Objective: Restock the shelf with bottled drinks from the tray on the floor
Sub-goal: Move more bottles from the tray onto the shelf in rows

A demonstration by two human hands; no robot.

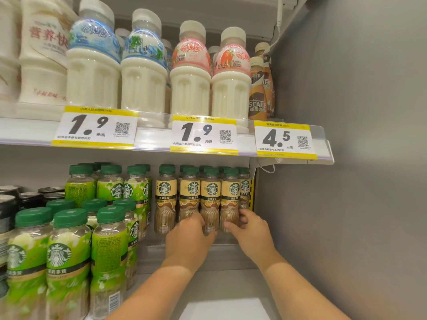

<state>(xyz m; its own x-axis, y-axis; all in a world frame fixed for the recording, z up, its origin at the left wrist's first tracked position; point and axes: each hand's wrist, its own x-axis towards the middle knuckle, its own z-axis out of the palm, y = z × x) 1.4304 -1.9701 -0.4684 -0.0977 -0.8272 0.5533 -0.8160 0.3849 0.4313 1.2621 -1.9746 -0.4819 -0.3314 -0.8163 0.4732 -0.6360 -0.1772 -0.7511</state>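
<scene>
1. The left hand (189, 237) is closed in a curl low on the front row of tan bottles (210, 192). It covers the foot of the second from the left, with its fingers (203, 221) bent onto the third. I cannot tell which of the two it actually grips.
2. The right hand (251, 234) wraps the base of the fourth bottle, with the thumb across the front. Its fingers (242, 215) are curled round the right side and touch the last bottle by the wall (346, 181).
3. The tan bottles stand on the lower shelf (208, 257) at its right end, packed side by side.
4. They are upright with the long axis vertical, green caps up and labels facing out.
5. Green bottles (67, 250) stand to their left, nearer the camera.
6. Price tags (204, 135) hang on the shelf edge above.
</scene>
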